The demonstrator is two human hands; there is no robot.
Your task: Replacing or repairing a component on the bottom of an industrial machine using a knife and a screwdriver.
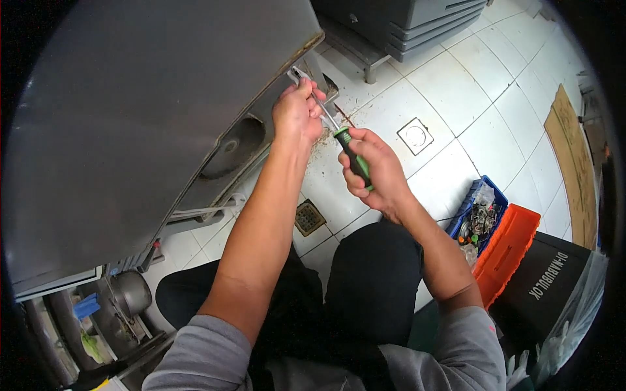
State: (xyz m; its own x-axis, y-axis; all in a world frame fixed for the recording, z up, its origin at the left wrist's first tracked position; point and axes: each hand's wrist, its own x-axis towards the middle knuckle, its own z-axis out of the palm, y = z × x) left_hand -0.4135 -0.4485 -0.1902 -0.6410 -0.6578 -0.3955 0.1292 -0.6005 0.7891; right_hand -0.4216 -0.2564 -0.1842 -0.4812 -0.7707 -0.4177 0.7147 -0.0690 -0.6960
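Note:
My right hand is wrapped round the black and green handle of a screwdriver. Its metal shaft slants up and left toward my left hand. The fingers of that hand are curled closed close to the shaft's far end, by a small pale metal piece at the lower corner of a large grey appliance. My own fingers cover the tip, and I cannot make out what the left ones grip. Beneath the appliance's edge, an open side shows a dark round part left of my left wrist.
White floor tiles carry scattered debris and a square drain grate. To the right lie a blue toolbox tray of small parts, an orange lid, a black case and cardboard. Grey stacked bins stand ahead; a metal pot sits lower left.

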